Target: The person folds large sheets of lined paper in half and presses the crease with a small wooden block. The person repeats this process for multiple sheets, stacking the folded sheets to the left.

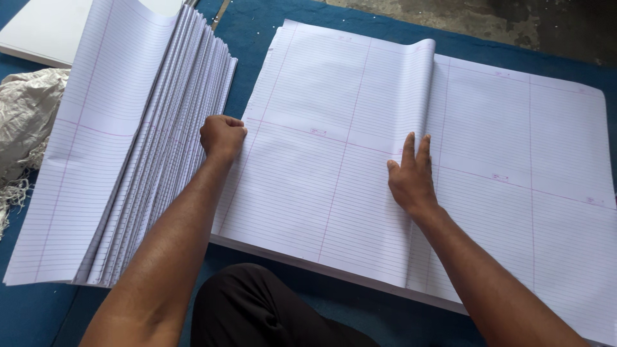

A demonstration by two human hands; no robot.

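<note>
Knee: a dark trouser knee (pixel 257 308) is seen nearest the camera, at the lower edge.
Left hand: the left hand (pixel 222 135) is closed in a fist, knuckles pressed on the left edge of the folded sheet; nothing is seen gripped.
Right hand: the right hand (pixel 411 177) is laid flat, fingers (pixel 409 149) together and extended, against the fold.
Folded sheet: a large ruled sheet (pixel 334 173) is doubled over atop the flat paper stack (pixel 546 193) on the blue mat (pixel 257 38).
Folded pile: many folded sheets (pixel 148 154) are fanned at the left.
Progress: judged well under way; a thick flat stack is left unfolded.
Surroundings: white woven sacking (pixel 26 115) is bunched at far left.
</note>
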